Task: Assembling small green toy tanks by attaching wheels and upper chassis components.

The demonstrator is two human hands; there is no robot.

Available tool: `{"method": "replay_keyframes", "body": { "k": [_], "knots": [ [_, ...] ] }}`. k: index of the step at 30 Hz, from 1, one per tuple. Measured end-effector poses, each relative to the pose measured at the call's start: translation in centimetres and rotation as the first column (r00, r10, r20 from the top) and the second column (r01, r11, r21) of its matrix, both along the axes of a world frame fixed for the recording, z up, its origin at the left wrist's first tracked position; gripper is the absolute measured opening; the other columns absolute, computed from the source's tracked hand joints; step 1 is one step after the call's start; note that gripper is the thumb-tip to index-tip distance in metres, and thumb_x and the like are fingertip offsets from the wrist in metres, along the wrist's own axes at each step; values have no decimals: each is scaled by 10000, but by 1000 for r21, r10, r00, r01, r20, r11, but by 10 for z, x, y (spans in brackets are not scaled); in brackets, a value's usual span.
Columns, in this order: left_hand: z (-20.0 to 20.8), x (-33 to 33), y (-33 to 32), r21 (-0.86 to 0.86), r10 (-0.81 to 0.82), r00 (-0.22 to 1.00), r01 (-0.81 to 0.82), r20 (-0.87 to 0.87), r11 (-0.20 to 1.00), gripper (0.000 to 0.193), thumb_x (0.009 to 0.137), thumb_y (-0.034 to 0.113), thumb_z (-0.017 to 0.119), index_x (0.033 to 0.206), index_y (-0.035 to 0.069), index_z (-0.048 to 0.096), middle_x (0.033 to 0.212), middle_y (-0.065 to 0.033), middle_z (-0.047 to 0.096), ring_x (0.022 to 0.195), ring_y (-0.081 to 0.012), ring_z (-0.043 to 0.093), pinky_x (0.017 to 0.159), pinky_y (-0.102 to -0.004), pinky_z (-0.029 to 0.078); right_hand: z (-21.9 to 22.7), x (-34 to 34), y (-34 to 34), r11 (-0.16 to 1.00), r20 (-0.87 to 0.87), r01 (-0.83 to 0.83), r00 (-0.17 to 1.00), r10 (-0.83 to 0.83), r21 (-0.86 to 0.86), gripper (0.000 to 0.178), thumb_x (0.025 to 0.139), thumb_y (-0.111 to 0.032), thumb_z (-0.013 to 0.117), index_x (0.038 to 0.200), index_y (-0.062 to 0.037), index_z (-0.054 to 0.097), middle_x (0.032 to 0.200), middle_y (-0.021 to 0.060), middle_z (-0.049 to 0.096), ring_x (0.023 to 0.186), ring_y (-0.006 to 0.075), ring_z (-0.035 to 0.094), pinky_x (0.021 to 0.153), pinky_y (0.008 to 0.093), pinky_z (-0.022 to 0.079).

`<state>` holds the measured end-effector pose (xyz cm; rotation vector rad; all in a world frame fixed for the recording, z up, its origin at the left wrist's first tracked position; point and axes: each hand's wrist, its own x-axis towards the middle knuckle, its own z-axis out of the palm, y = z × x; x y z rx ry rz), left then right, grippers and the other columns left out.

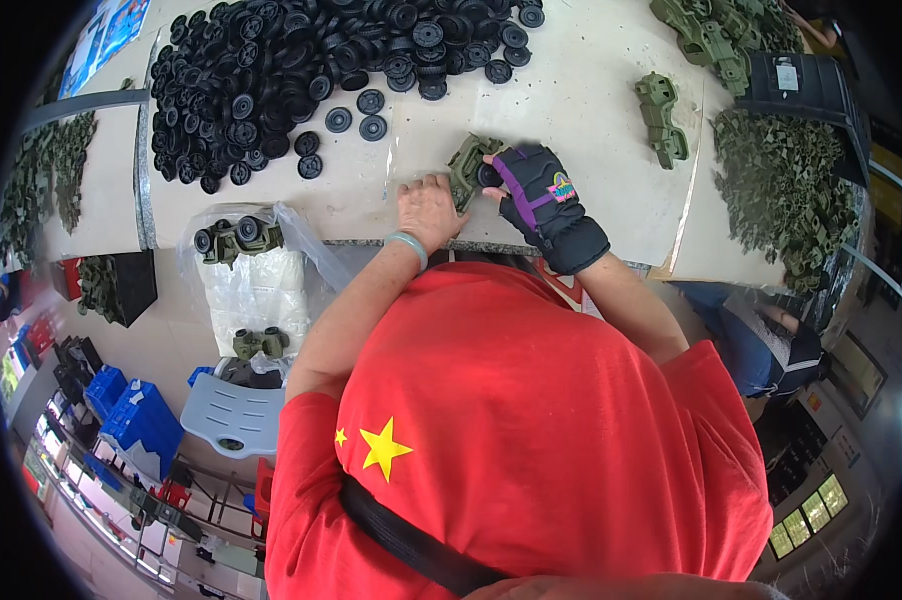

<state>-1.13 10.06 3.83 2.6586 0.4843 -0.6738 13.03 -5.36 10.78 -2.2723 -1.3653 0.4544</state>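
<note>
An olive-green plastic toy vehicle body [464, 170] rests at the table's near edge, between my two hands. My bare left hand [428, 212], with a pale bangle at the wrist, holds it from its left side, fingers bent and thumb at its near end. My right hand [543, 195] wears a black and purple fingerless glove. Its fingers are closed on a black toy wheel [488, 176], pressed against the right side of the body. The glove hides part of the wheel, so I cannot tell whether it is fixed on.
A large pile of black wheels [271, 90] covers the table's far left, with several loose ones beside it. Another green body [661, 120] lies to the right, near heaps of small green parts [781, 190]. A wheeled vehicle [239, 238] sits on a white plastic-wrapped stack.
</note>
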Motion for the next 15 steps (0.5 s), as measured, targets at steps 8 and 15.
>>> {"method": "replay_keyframes", "body": {
  "k": [8,15],
  "knots": [
    [3,7,-6,-47,16,998,-19,-60,999,673,837,522,778,1275,36,622,1213,-147,706,1138,-310,711,1002,-491,501,-15,-1,-2,998,32,55,998,-56,35,486,842,-258,838,1268,-68,702,1032,146,705,1007,370,641,892,482,515],
    [0,1,-8,-4,51,999,-51,2,999,656,857,563,746,1215,26,628,1190,-159,711,1102,-317,721,971,-498,512,5,15,17,969,62,105,991,-122,224,448,844,-259,812,1225,-51,701,1079,166,706,1049,376,656,926,490,516]
  ]
}}
